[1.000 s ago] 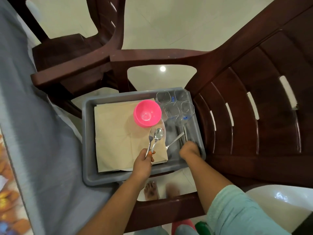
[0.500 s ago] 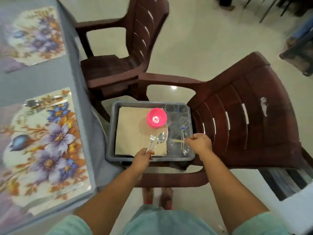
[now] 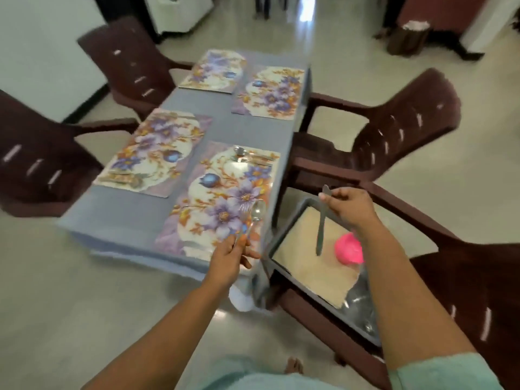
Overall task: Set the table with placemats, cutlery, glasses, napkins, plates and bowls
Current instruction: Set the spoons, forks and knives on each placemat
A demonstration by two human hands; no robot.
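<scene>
Beside grey tray [image 3: 284, 237]: table [image 3: 135, 218], four placemats [image 3: 225, 198]; chairs [image 3: 394, 136] around.

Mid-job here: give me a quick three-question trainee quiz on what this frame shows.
1. Multiple choice: what does the right hand hold? A) a glass B) a knife C) a napkin
2. True or false: the pink bowl sits on a placemat.
3. Fill in: the left hand holds a fork and a ____ over the nearest placemat.

Key: 1 B. 2 false; it sits in the grey tray on the chair. 3 spoon.
</scene>
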